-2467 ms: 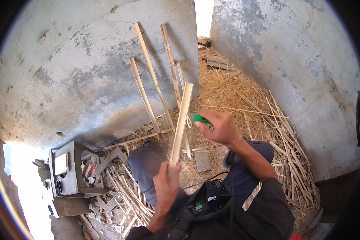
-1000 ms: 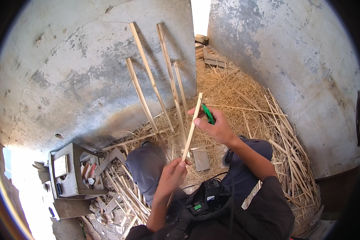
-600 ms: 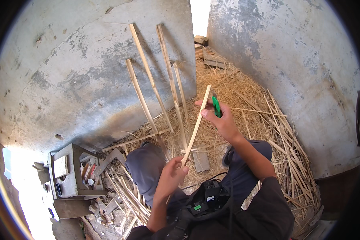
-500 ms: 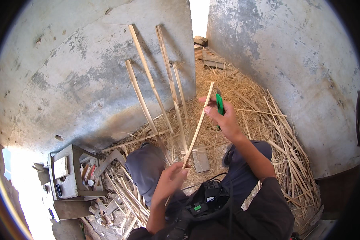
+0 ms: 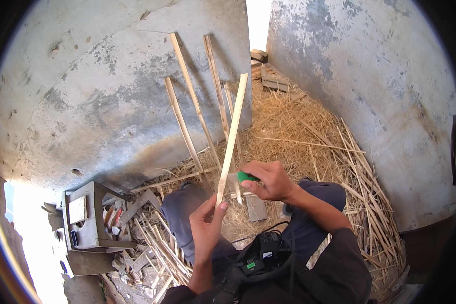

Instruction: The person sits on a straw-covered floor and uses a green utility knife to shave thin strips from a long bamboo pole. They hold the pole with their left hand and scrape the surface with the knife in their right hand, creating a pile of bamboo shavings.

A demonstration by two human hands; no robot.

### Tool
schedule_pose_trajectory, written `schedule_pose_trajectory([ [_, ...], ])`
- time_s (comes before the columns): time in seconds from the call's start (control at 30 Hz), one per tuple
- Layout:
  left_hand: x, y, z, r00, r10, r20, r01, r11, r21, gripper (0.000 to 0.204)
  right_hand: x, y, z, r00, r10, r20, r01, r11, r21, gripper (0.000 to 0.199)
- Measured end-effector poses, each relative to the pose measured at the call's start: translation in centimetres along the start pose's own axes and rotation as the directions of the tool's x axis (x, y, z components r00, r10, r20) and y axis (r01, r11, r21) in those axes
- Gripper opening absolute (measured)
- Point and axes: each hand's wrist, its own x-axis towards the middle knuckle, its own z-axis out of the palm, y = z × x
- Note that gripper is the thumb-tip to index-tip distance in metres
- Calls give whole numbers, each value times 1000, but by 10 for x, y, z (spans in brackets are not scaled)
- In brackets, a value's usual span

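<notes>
Weathered grey walls (image 5: 96, 101) left and right, bright gap between them; floor covered in straw-like shavings (image 5: 301, 119). Left hand (image 5: 207, 223) pinches the lower end of a pale wooden strip (image 5: 233, 134) between thumb and fingers. Strip angles up and away over the floor, upper end crossing in front of the left wall's right edge. Right hand (image 5: 271, 181) curled around a green-handled cutter (image 5: 246, 177), just right of the strip's lower half — can't tell if the blade touches wood.

Several long slats (image 5: 183, 121) lean on the left wall near its right edge. Flat grey block (image 5: 257, 209) on the floor between the knees. Loose strip pile (image 5: 367, 197) along the floor's right edge, more cut strips (image 5: 159, 248) left of the left knee — next to a worn wooden stool (image 5: 88, 218) near the left wall's lower edge.
</notes>
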Motion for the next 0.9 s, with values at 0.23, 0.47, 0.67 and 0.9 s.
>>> schedule_pose_trajectory([
  [0.23, -3, 11, 7, 991, 117, -62, -111, 989, 96, 36, 3, -11, -2, 997, -37, 71, 43, 995, -92, 34],
  [0.47, -5, 11, 9, 982, 167, -86, -153, 976, 157, 33, 6, -15, -4, 999, -24, 43, 30, 989, -144, 34],
  [0.67, -5, 8, 10, 983, 160, -88, -145, 977, 159, 30, 7, -16, -5, 999, -24, 35, 31, 979, -203, 33],
  [0.9, -12, 0, 3, 994, 93, -51, -80, 974, 212, 34, 14, 6, -16, 998, 31, -56, -44, 966, -254, 30],
])
